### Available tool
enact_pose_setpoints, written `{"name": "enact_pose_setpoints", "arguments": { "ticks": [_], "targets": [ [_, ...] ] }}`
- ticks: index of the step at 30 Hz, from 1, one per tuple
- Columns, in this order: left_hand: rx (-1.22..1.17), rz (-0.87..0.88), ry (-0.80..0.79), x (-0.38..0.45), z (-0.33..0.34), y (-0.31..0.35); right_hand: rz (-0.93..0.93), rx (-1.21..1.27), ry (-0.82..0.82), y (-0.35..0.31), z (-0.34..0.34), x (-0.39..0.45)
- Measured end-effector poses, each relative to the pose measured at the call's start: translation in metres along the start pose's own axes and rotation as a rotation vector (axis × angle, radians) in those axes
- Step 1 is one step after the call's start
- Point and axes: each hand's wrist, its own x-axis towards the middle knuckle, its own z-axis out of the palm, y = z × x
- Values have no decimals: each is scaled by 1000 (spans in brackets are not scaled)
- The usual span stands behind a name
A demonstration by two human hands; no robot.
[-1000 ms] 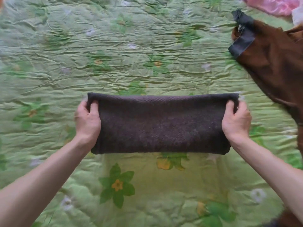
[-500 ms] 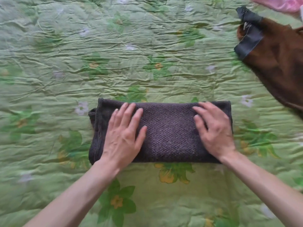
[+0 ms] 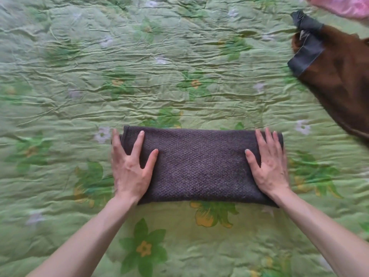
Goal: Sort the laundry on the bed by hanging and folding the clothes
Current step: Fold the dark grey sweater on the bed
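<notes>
Green floral bedspread (image 3: 179, 56), crumpled all over, fills the view as I work at the near side of the bed. On it lies the dark knitted garment (image 3: 199, 166), folded into a long flat band running left to right. My left hand (image 3: 129, 168) rests flat on its left end, fingers straight and spread, the outermost ones reaching over the edge onto the cover. My right hand (image 3: 268, 166) lies flat on the right end, fingers straight and close together, thumb angled inward. Neither hand grips anything; both press palm down.

By my reading this is the smoothing stage of a fold, with the piece not yet at its final size. Next would likely be bringing one end across to the other, which calls for pinching both layers at an end so the band stays square.

Well apart, at the far right, a brown garment (image 3: 343, 80) with a dark cuff (image 3: 305, 54) waits unsorted, and pink fabric (image 3: 343, 6) shows in the corner.
</notes>
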Motion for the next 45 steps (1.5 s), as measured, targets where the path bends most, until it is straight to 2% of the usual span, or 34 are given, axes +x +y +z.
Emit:
{"name": "enact_pose_setpoints", "arguments": {
  "ticks": [3, 5, 7, 9, 12, 15, 19, 22, 24, 25, 27, 29, 30, 32, 34, 36, 39, 41, 42, 45],
  "targets": [
    [-218, -273, 50, 5, -3, 15, 29, 104, 61, -1, 1, -7],
    [-143, -372, 47, 11, -3, 23, 73, 179, 121, 1, 2, -15],
    [-90, -419, 45, 17, -3, 29, 194, 270, 172, 2, 1, -23],
    [-165, -493, 68, 24, -5, 33, 336, 363, 195, 6, -1, -30],
    [-252, -450, 154, 26, -7, 32, 490, 560, 53, 15, -11, -33],
    [-390, -378, 205, 26, -12, 20, 503, 700, -70, 24, -21, -31],
    [-410, -546, 94, 40, -13, 2, 580, 807, -113, 29, -31, -21],
    [-360, -609, -36, 46, -9, 6, 663, 1070, -262, 20, -37, -19],
    [-295, -631, -137, 47, -10, 10, 649, 1098, -293, 11, -41, -20],
    [-277, -617, -138, 46, -13, 11, 643, 1072, -274, 7, -44, -21],
    [-259, -506, -18, 40, -22, 12, 608, 957, -202, 2, -49, -21],
    [-174, -244, 177, 31, -31, 15, 531, 809, -135, -6, -56, -22],
    [-144, -83, 219, 24, -32, 17, 497, 740, -109, -11, -59, -23],
    [-136, 226, 121, 7, -27, 23, 433, 624, -61, -24, -67, -23],
    [-30, 430, -118, -16, -15, 26, 373, 546, -52, -40, -81, -23],
    [183, 509, -298, -36, -2, 26, 338, 499, -79, -61, -97, -23],
    [334, 473, -386, -42, 8, 27, 286, 407, -145, -101, -120, -27],
    [180, 428, -391, -37, 5, 31, 249, 382, -181, -135, -132, -32],
    [-26, 361, -394, -34, -1, 34, 225, 384, -185, -153, -135, -35],
    [-730, 0, -360, -28, -31, 43, 172, 431, -198, -202, -133, -42]
  ]
}}
